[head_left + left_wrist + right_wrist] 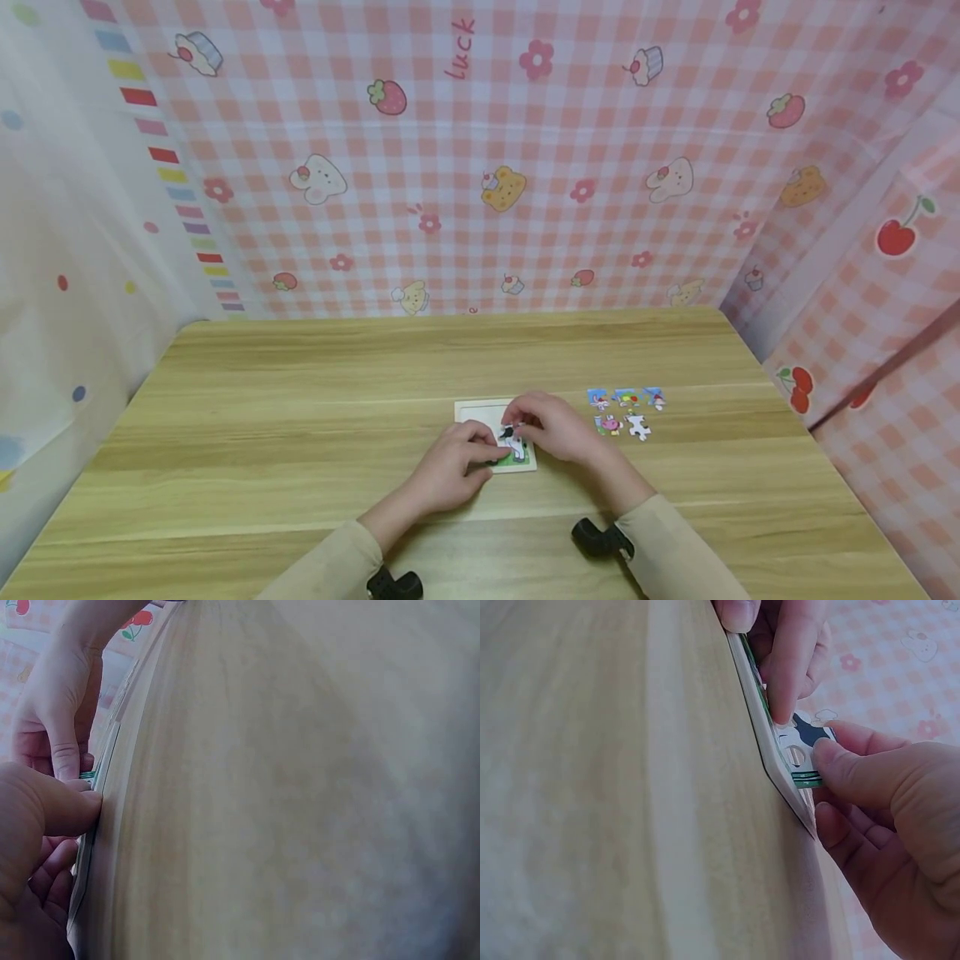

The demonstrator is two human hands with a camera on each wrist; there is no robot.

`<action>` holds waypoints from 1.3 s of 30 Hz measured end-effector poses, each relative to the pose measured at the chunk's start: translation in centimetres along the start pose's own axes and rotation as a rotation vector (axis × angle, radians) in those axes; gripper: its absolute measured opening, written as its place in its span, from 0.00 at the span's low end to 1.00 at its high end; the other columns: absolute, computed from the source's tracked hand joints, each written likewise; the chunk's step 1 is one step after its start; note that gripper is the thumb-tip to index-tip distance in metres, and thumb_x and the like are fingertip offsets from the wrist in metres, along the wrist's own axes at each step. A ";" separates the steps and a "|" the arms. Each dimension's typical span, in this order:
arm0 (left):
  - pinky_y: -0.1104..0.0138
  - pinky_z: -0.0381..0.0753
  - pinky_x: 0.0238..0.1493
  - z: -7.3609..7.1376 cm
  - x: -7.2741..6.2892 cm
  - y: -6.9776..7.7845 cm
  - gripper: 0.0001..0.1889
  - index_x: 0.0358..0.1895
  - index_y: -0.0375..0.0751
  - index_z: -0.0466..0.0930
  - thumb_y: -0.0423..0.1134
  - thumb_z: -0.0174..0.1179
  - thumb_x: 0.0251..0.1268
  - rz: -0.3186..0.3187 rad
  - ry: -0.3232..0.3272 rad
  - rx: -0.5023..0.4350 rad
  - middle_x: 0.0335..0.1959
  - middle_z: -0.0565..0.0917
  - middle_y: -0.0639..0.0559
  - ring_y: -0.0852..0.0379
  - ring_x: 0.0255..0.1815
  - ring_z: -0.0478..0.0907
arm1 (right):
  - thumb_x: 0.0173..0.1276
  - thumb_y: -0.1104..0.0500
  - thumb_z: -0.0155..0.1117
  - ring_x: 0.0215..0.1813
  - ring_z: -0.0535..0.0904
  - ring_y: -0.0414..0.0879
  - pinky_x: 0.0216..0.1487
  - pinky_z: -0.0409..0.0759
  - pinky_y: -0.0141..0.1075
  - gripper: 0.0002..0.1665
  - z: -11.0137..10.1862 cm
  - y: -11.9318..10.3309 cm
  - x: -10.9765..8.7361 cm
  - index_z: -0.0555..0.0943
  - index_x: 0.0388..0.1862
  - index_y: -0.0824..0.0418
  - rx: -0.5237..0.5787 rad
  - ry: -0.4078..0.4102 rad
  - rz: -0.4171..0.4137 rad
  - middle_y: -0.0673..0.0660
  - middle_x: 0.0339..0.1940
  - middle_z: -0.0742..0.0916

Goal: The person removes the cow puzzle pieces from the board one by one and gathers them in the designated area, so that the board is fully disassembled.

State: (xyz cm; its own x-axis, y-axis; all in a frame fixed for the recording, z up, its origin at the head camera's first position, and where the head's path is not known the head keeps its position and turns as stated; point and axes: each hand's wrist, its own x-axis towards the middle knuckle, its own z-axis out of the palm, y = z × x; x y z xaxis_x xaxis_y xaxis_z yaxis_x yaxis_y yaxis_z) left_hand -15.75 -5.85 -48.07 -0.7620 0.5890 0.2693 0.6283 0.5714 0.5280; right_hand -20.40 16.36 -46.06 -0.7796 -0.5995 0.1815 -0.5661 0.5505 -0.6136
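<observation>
A small puzzle tray (467, 408) with a pale rim lies flat on the table, its lower right part filled with a black, white and green picture. My left hand (450, 467) rests at the near left of it. Its index finger presses on the pieces and its thumb touches the near edge. Over the tray's right side, my right hand (553, 427) pinches a puzzle piece (804, 736) between thumb and index finger. This piece is white and black with a green edge, and it stands tilted up from the tray.
Several loose puzzle pieces (628, 397) with colourful prints lie to the right of the tray, one of them plain white (639, 427). The wooden table (300, 400) ends at a pink checked curtain (480, 167) behind and at the right.
</observation>
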 end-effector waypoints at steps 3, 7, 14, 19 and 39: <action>0.59 0.74 0.55 -0.1 0.0 0.1 0.17 0.52 0.47 0.88 0.33 0.69 0.58 -0.003 -0.004 -0.003 0.48 0.80 0.53 0.54 0.50 0.73 | 0.67 0.67 0.65 0.41 0.78 0.38 0.46 0.80 0.34 0.08 0.0 0.0 -0.1 0.83 0.41 0.54 0.024 0.003 0.012 0.46 0.35 0.84; 0.60 0.74 0.55 -0.1 0.0 0.1 0.17 0.52 0.48 0.88 0.33 0.69 0.57 0.001 -0.001 0.006 0.48 0.80 0.53 0.54 0.50 0.73 | 0.68 0.66 0.65 0.41 0.78 0.38 0.46 0.80 0.34 0.07 0.0 0.0 -0.1 0.83 0.41 0.54 0.038 0.010 0.018 0.47 0.35 0.84; 0.61 0.74 0.55 0.0 0.0 0.0 0.18 0.52 0.48 0.88 0.34 0.69 0.57 0.010 0.007 0.016 0.47 0.80 0.54 0.55 0.50 0.73 | 0.68 0.67 0.65 0.39 0.78 0.37 0.45 0.80 0.33 0.07 0.1 -0.1 -0.1 0.83 0.40 0.55 0.046 0.027 0.028 0.46 0.33 0.83; 0.61 0.74 0.54 0.1 0.0 -0.2 0.18 0.52 0.48 0.88 0.33 0.70 0.56 0.023 0.018 0.018 0.46 0.80 0.54 0.55 0.49 0.73 | 0.67 0.68 0.64 0.38 0.77 0.37 0.44 0.80 0.33 0.08 -0.1 0.0 -0.1 0.82 0.40 0.55 0.058 0.045 0.031 0.46 0.32 0.82; 0.61 0.74 0.54 0.2 0.0 -0.2 0.17 0.52 0.50 0.88 0.34 0.69 0.58 0.015 0.007 0.026 0.46 0.80 0.55 0.55 0.49 0.72 | 0.67 0.70 0.64 0.39 0.77 0.37 0.41 0.79 0.30 0.07 -4.0 3.0 -5.1 0.85 0.40 0.62 0.127 0.200 0.135 0.54 0.40 0.87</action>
State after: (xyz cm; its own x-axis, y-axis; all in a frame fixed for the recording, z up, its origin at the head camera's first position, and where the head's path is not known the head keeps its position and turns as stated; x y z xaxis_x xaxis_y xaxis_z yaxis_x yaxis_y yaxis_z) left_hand -15.86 -5.90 -48.33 -0.7532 0.5940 0.2827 0.6436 0.5767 0.5031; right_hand -19.24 23.42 -45.74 -0.8902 -0.3922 0.2317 -0.4252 0.5330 -0.7315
